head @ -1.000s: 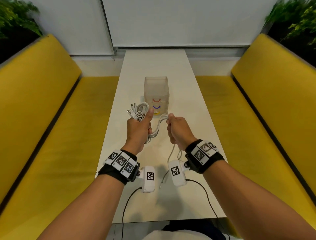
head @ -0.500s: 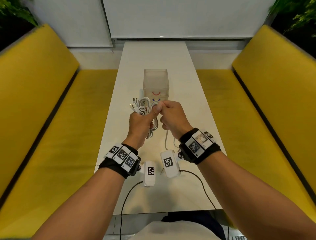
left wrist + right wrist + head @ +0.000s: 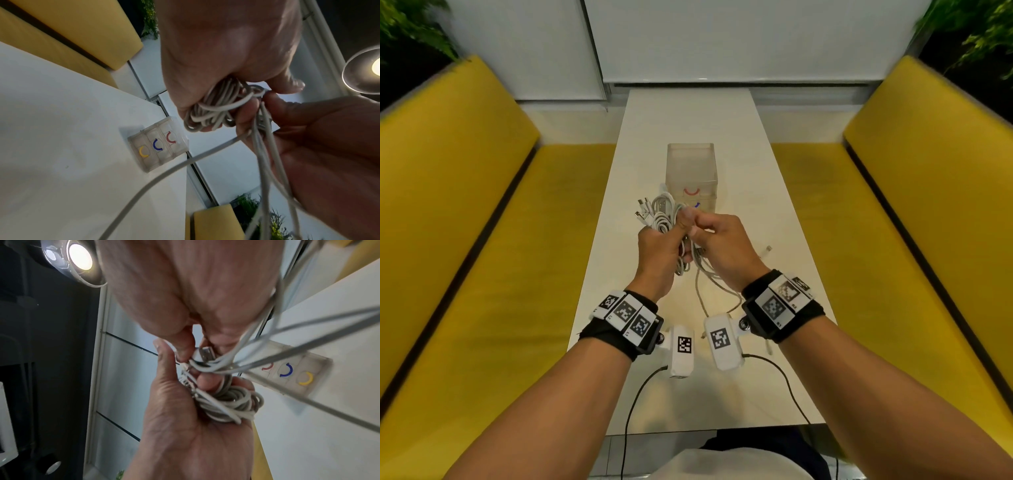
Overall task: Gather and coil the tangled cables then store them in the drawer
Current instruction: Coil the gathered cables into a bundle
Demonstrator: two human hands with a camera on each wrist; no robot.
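A bundle of white cables (image 3: 661,213) is coiled in my left hand (image 3: 674,230), whose fingers curl round it, with several plugs sticking out at the top left. In the left wrist view the coil (image 3: 213,112) sits under the palm. My right hand (image 3: 694,234) presses against the left thumb and pinches cable strands there. A USB plug (image 3: 206,353) shows between its fingers. Loose cable (image 3: 702,291) hangs from both hands down to the white table (image 3: 750,164). The translucent drawer unit (image 3: 691,168), with red, blue and yellow handles (image 3: 157,144), stands shut just beyond the hands.
A loose cable end (image 3: 768,248) lies on the table to the right of my right hand. Yellow benches (image 3: 482,240) run along both sides of the narrow table. Black sensor leads (image 3: 635,404) trail from the wrist cameras over the near table edge.
My right hand has moved left from a short gap away and now meets the left hand, bringing a length of cable to the coil. The left hand has kept its hold.
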